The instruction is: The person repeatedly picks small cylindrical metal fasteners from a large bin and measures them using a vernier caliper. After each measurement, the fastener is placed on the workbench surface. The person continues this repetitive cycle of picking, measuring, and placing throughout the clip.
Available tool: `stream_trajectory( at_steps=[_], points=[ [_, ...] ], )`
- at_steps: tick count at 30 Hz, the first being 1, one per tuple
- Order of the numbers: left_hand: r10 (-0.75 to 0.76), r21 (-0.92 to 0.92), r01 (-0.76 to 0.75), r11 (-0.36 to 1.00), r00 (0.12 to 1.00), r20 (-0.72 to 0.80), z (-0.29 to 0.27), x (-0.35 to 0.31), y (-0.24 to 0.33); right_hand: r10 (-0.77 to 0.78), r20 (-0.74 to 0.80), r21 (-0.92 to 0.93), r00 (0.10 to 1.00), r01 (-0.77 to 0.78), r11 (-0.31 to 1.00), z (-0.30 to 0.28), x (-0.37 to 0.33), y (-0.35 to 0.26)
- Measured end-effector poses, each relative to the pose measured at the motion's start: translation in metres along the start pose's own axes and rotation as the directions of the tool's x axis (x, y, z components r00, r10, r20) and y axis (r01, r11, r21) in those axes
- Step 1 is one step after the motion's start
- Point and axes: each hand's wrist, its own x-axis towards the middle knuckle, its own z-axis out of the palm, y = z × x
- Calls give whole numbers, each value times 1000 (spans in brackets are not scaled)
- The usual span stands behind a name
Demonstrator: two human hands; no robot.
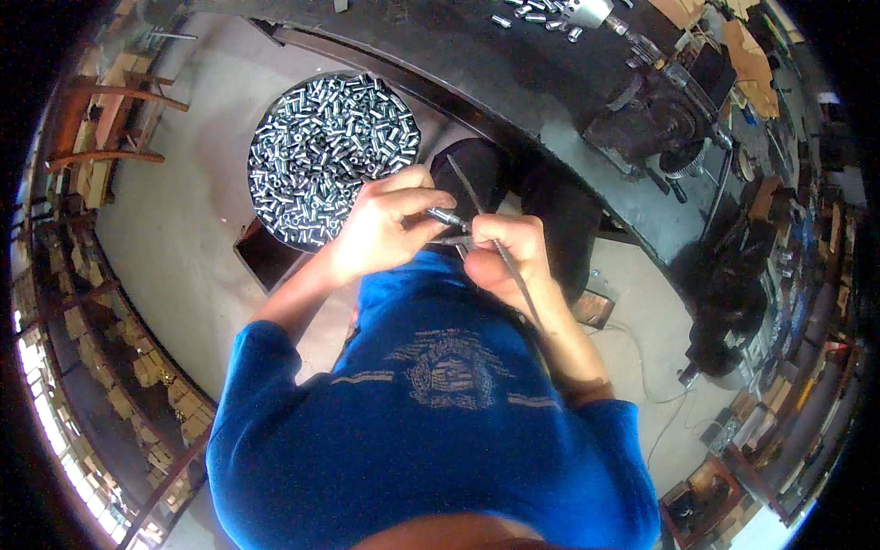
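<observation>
My left hand [390,215] pinches a small shiny metal sleeve [444,217] between thumb and fingers, in front of my blue shirt. Close beside it, my right hand [511,249] is closed around a long thin grey metal tool [520,280]. Its bar slants past both sides of the fist, and short prongs reach toward the sleeve. Whether the prongs touch the sleeve I cannot tell. Just beyond my left hand stands a round tub [253,220] heaped with metal sleeves [330,137] of the same kind.
A dark workbench [513,82] runs across the far right, bearing a machine with a chuck [587,13] and a gear-like wheel [683,160]. Loose sleeves [532,13] lie by the chuck. A cable [646,385] trails over the floor at right. Shelves with wooden blocks [137,357] line the left.
</observation>
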Motion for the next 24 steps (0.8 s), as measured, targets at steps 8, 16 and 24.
stream_trajectory(
  at_steps=[8,16,24],
  points=[
    [148,138,-160,977,984,99,-2,7,5,107,-13,54,994,-106,993,-1,-5,3],
    [-265,-659,402,636,915,303,11,-1,-6,-90,-172,54,981,100,993,14,-11,26],
    [-217,-641,399,655,913,347,4,4,-5,142,-132,161,981,-120,980,7,-16,21]
  ],
)
